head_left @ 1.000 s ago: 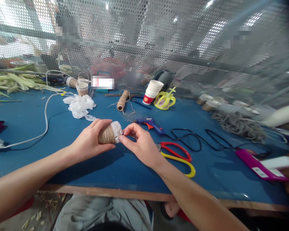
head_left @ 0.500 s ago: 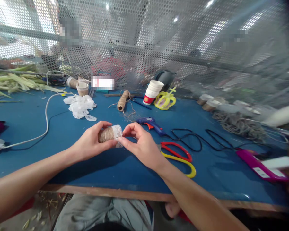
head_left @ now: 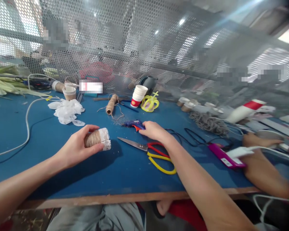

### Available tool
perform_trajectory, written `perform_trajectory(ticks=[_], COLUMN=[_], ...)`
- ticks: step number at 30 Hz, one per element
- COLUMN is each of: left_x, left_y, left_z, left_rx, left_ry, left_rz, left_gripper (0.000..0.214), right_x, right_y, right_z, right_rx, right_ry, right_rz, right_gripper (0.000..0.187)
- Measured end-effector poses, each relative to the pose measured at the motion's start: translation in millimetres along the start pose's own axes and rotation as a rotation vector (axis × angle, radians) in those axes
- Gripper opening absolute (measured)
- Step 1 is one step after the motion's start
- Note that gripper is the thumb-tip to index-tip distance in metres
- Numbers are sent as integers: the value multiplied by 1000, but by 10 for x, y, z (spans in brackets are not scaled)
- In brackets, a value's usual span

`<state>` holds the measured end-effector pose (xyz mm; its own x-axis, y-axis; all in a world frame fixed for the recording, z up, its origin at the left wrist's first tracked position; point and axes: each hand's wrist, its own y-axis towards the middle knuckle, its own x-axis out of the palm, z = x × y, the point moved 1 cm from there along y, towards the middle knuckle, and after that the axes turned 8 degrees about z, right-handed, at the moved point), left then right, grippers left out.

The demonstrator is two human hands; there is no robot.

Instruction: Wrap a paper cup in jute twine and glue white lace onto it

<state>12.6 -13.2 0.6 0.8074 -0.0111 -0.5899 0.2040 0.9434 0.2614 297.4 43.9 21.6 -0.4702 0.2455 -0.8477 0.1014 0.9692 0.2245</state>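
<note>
My left hand point(head_left: 74, 146) is closed around a twine-wrapped cup point(head_left: 92, 139), which lies on its side just above the table. A band of white lace point(head_left: 106, 134) circles one end of it, and a gap shows in the lace. Farther right, my right hand point(head_left: 156, 131) has its fingers around the handle of a blue hot glue gun point(head_left: 132, 123) with an orange trigger. The gun lies on the table, its nozzle pointing left. Beneath my right forearm are scissors point(head_left: 137, 145) with one red and one yellow handle loop, partly covered by the arm.
On the blue table point(head_left: 86, 179) sit crumpled white lace point(head_left: 66, 110), a twine spool point(head_left: 111, 104), stacked paper cups point(head_left: 139, 95) and a yellow crown point(head_left: 150, 102). A black cord leads toward a purple power strip point(head_left: 226, 156). Another person's arm point(head_left: 265, 166) rests at right.
My right hand has left the lace end of the cup and moved right onto the glue gun. My left hand still holds the cup. The view has turned right, showing another person's arm.
</note>
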Motion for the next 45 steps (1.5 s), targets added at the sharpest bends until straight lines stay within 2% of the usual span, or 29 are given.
perform_trajectory(ticks=[3,5,7,11,13,15,17,20,25,33,40,45], left_x=[-8,-17,-27,-37,-38,-37,-35,-30,-28,-43,-45,-48], left_y=[11,16,18,23,28,36,45,57,74,81,80,78], left_z=[1,5,14,33,37,34,26,8,-11,7,9,13], left_rx=[0,2,8,12,17,21,19,27,34,20,28,32], left_ry=[-1,-3,0,3,12,24,28,30,53,112,125,133], left_rz=[17,28,37,36,39,53,72,96,116,147,147,143], left_gripper=[49,48,48,47,47,46,46,46,44,47,50,51], right_x=[168,172,104,-101,-162,-179,-169,-133,-74,-43,-28,-26], right_y=[9,-1,-22,-158,-275,-401,-511,-634,-770,-835,-829,-838], right_z=[120,122,65,-189,-335,-452,-533,-593,-630,-615,-673,-681], right_rx=[29,52,74,32,24,23,-13,-80,-151,-201,-199,-152], right_ry=[45,99,174,413,677,731,733,694,508,280,374,372], right_rz=[-41,-43,-48,-80,-213,-354,-395,-334,-233,-123,-194,-192], right_gripper=[22,17,12,21,17,17,19,19,16,19,21,22])
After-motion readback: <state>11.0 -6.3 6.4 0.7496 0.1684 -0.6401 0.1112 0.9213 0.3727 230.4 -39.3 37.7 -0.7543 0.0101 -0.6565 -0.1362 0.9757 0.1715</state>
